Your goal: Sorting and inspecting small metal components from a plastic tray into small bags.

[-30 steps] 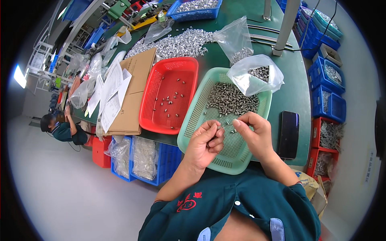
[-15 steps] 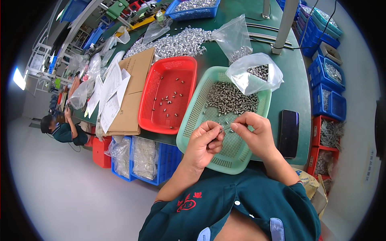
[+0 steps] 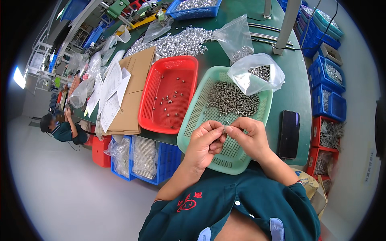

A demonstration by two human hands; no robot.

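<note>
Over the near half of a pale green plastic basket (image 3: 186, 120), my two hands meet with their fingertips together. My left hand (image 3: 204, 144) is closed in a pinch on a small metal part (image 3: 224, 129), its other fingers curled in. The thumb and forefinger of my right hand (image 3: 252, 138) pinch at the same spot; the fingers hide most of what is held. Beyond my hands a heap of small dark-grey metal cylinders (image 3: 231, 99) lies in the basket. An open clear plastic bag (image 3: 247, 78) with more of them rests on the basket's far right rim.
Left of the green basket stands a red basket (image 3: 173, 72) with several loose metal parts. Farther off lie shiny silver pieces (image 3: 177, 43), cardboard (image 3: 134, 80) and papers. A phone (image 3: 288, 134) lies at right; stacked blue bins (image 3: 329, 98) stand beyond. Another person (image 3: 66, 130) sits far left.
My right hand has moved slightly left, so its fingertips now touch those of my left hand; before, a small gap lay between them. The baskets and heap look the same.
</note>
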